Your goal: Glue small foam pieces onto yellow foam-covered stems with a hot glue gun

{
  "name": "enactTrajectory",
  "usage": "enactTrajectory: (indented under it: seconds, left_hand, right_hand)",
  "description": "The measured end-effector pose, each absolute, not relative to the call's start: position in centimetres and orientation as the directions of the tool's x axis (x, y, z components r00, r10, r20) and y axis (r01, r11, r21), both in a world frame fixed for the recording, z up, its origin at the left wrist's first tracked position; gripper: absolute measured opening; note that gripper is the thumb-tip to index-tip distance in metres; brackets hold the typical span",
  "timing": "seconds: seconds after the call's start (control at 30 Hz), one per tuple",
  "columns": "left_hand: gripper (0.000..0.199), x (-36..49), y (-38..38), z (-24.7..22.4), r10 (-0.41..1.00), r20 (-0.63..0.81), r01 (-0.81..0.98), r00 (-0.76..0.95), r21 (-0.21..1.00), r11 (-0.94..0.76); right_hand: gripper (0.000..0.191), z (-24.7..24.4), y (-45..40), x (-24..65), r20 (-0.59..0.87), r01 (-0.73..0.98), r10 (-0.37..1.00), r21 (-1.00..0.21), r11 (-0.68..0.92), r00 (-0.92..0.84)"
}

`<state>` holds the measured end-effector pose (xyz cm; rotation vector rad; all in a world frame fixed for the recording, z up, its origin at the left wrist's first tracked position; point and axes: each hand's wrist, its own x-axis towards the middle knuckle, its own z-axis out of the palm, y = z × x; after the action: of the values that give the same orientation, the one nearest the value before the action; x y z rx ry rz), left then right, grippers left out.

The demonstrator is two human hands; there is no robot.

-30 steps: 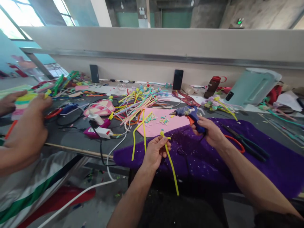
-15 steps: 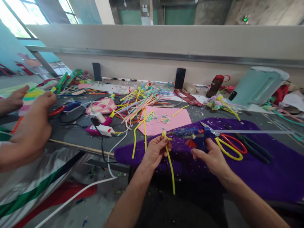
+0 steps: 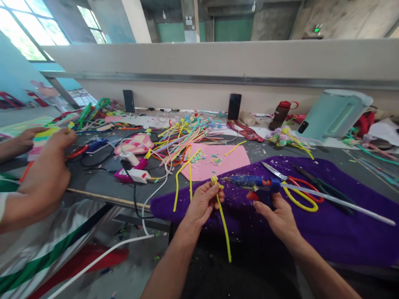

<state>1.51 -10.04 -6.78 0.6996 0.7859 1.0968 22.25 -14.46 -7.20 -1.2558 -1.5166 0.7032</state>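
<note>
My left hand pinches a yellow pipe cleaner near its top, where a small pale yellow bloom-like tip shows; the long stem hangs down below the fingers. My right hand is wrapped round the handle of a blue hot glue gun with a red trigger. Its nozzle points left, close beside the yellow tip; whether they touch I cannot tell. A long clear glue stick sticks out of the gun's back. Scissors with red and yellow handles and dark pliers lie behind the right hand on purple cloth.
A pink sheet holds small cut bits. Behind it lies a heap of coloured pipe cleaners. A power strip with cables, a phone, a bottle and a kettle stand around. A co-worker's hands are at left.
The glue gun has tilted, its back end and glue stick now sloping down to the right. The nozzle sits slightly farther from the yellow tip. My left hand keeps its pinch.
</note>
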Motion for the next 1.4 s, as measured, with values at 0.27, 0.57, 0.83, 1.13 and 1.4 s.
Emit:
enactTrajectory:
  seconds: [0.27, 0.57, 0.83, 1.13, 1.4]
  left_hand:
    - [0.018, 1.5, -10.1, -7.0, 0.953, -0.125, -0.49, 0.276, 0.834, 0.251]
    - [0.016, 1.6, -10.1, -7.2, 0.954, -0.133, -0.481, 0.269, 0.839, 0.253]
    - [0.016, 1.6, -10.2, -7.1, 0.954, -0.121, -0.491, 0.275, 0.835, 0.248]
    - [0.019, 1.6, -10.3, -7.0, 0.954, -0.125, -0.478, 0.271, 0.843, 0.246]
    - [0.018, 1.6, -10.3, -6.9, 0.953, -0.121, -0.489, 0.278, 0.836, 0.249]
  right_hand:
    - [0.026, -7.7, -16.2, 21.9, 0.514, 0.574, 0.857, -0.696, 0.431, -0.021]
    - [0.022, -8.1, -16.4, 21.8, 0.598, 0.647, 0.799, -0.584, 0.49, -0.065]
    - [0.02, -8.3, -16.4, 21.5, 0.606, 0.666, 0.794, -0.578, 0.471, -0.036]
    - [0.023, -8.2, -16.2, 21.1, 0.59, 0.707, 0.806, -0.548, 0.447, -0.052]
    - [0.024, -8.4, -16.2, 21.0, 0.596, 0.73, 0.802, -0.528, 0.433, -0.044]
